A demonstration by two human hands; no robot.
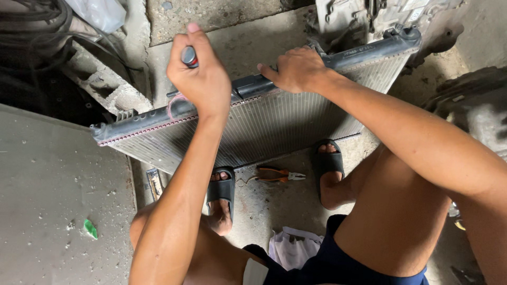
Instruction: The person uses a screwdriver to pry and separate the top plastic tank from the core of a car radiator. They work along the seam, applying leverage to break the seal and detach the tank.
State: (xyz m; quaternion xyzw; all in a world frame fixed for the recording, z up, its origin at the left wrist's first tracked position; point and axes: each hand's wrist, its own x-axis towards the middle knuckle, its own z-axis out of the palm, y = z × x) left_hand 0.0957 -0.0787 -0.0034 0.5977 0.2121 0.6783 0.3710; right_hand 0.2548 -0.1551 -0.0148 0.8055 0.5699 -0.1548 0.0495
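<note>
A car radiator (pixel 280 124) with fine metal fins stands on edge on the concrete floor, its black plastic top tank (pixel 364 53) running from lower left to upper right. My left hand (pixel 199 71) is closed around a tool with a dark and red handle (pixel 189 56), held above the tank's left half. A red curved mark (pixel 174 103) shows on the tank just below that hand. My right hand (pixel 297 68) rests on the tank's middle, gripping its top edge.
Orange-handled pliers (pixel 275 175) lie on the floor between my sandalled feet. A white cloth (pixel 293 248) lies near my lap. A grey board (pixel 58 195) covers the left floor, broken concrete blocks (pixel 108 84) lie upper left, and engine parts (pixel 369 18) sit behind the radiator.
</note>
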